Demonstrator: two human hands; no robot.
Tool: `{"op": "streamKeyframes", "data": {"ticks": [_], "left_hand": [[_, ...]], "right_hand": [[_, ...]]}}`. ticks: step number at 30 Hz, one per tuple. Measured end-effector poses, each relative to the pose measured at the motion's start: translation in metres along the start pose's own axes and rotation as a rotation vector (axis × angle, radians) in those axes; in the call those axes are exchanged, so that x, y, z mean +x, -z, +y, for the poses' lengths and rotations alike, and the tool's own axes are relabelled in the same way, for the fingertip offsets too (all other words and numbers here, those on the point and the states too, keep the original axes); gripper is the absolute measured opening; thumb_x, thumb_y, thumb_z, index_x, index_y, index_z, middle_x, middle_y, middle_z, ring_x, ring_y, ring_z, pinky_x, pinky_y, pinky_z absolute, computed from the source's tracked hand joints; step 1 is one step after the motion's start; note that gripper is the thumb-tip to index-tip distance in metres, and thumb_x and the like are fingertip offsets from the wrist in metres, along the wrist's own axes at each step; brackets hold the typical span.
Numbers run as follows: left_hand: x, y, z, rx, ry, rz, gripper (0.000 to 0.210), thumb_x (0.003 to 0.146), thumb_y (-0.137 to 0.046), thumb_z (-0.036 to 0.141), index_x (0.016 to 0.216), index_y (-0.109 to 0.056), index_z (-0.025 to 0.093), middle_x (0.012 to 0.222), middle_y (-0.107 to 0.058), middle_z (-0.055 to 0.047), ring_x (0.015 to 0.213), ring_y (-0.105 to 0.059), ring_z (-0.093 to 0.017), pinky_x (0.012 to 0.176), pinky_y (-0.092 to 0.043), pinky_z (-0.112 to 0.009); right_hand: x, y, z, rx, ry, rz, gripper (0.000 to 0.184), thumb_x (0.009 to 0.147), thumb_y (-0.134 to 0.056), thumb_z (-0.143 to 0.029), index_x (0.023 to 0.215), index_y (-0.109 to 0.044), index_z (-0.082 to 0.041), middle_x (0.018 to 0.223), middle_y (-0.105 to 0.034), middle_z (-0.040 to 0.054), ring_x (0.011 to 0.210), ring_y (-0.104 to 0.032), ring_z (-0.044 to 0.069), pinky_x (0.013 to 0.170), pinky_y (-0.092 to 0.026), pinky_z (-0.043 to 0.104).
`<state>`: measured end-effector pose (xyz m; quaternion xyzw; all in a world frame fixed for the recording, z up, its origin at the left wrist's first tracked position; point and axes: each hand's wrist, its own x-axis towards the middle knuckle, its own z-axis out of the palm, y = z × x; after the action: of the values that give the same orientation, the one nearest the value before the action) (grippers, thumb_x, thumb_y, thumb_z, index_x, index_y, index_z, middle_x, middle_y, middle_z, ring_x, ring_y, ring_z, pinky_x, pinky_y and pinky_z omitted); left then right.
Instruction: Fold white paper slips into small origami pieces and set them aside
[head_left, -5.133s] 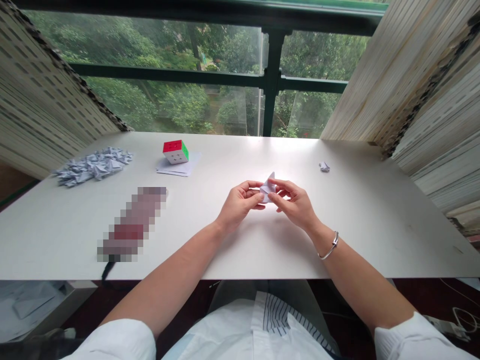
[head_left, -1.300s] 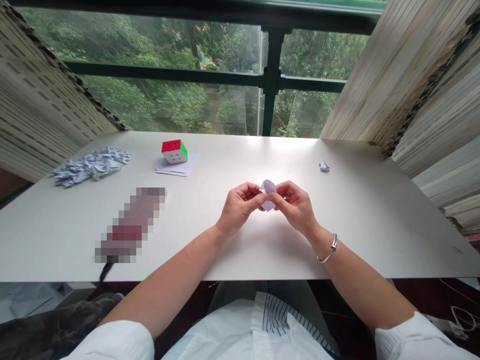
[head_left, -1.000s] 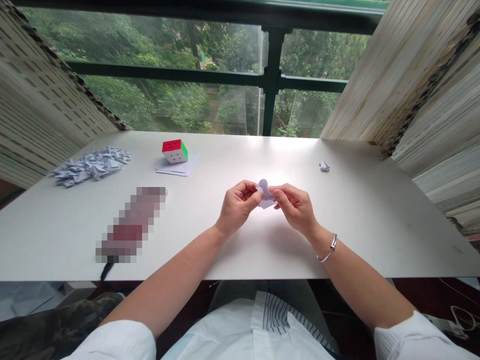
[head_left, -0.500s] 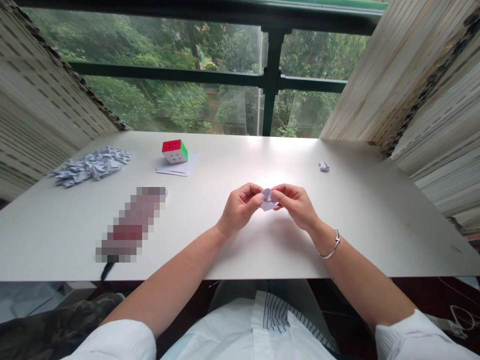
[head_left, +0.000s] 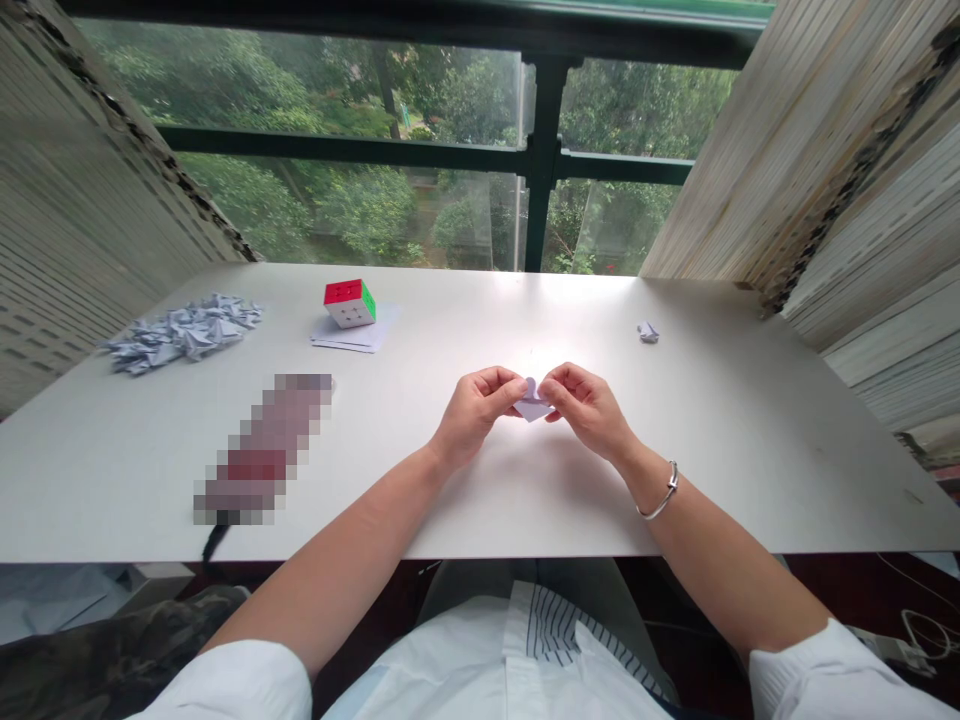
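Between my hands is a small piece of folded white paper (head_left: 533, 410), held a little above the white table. My left hand (head_left: 480, 408) pinches its left side between thumb and fingers. On the other side, my right hand (head_left: 587, 405) grips the paper's right edge, thumb and forefinger pressed together near its top. A pointed lower corner and a rounded upper part of the paper show between the fingertips. The fingers cover the rest of it.
Folded paper pieces (head_left: 187, 332) lie heaped at the far left. A puzzle cube (head_left: 350, 304) rests on white paper sheets (head_left: 345, 342). One small folded paper piece (head_left: 648, 332) lies at the right. A blurred-out object (head_left: 262, 450) is on the white table (head_left: 420, 520), left of my arms.
The folded paper has turned slightly, so its lower corner now points straight down toward me. My right fingers have shifted a little on it. The things on the table stay put.
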<state>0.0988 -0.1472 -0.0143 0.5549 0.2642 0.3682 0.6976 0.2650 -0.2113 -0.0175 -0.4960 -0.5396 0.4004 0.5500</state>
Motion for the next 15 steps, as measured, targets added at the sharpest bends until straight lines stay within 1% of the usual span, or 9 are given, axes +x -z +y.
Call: {"op": "streamKeyframes", "data": {"ticks": [3,7,11,15], "left_hand": [[0.0005,0.0003,-0.0013,0.039,-0.03,0.018,0.025,0.074,-0.076,0.035,0.08,-0.067,0.013,0.074,-0.066,-0.003,0.068,-0.062,-0.013,0.069,-0.052,-0.029],[0.0005,0.0,-0.0028,0.05,-0.056,0.033,0.024,0.072,-0.078,0.033,0.081,-0.067,0.013,0.077,-0.067,-0.003,0.07,-0.062,-0.013,0.069,-0.052,-0.028],[0.0003,-0.0009,-0.0033,0.03,-0.045,0.043,0.023,0.07,-0.08,0.03,0.081,-0.067,0.014,0.079,-0.067,-0.002,0.073,-0.064,-0.013,0.073,-0.053,-0.029],[0.0006,-0.0011,-0.0031,0.043,-0.019,0.051,0.026,0.067,-0.082,0.029,0.081,-0.067,0.014,0.081,-0.068,-0.004,0.075,-0.065,-0.015,0.074,-0.053,-0.031]], "right_hand": [[-0.0002,0.0006,0.0008,-0.103,0.011,-0.001,0.03,0.076,-0.074,-0.045,0.083,-0.062,-0.019,0.081,-0.066,0.0021,0.071,-0.061,0.014,0.06,-0.054,0.027],[-0.0012,-0.0001,-0.0005,-0.166,0.022,0.015,0.026,0.081,-0.068,-0.044,0.084,-0.063,-0.019,0.084,-0.068,0.004,0.074,-0.064,0.016,0.062,-0.055,0.028],[-0.0031,-0.0028,-0.0034,-0.222,0.051,0.036,0.022,0.076,-0.073,-0.036,0.08,-0.061,-0.019,0.081,-0.068,0.0038,0.073,-0.064,0.016,0.057,-0.053,0.025],[-0.0043,-0.0051,-0.0053,-0.29,0.09,0.095,0.01,0.081,-0.062,-0.028,0.078,-0.06,-0.018,0.077,-0.067,0.0032,0.068,-0.064,0.014,0.051,-0.05,0.022]]}}
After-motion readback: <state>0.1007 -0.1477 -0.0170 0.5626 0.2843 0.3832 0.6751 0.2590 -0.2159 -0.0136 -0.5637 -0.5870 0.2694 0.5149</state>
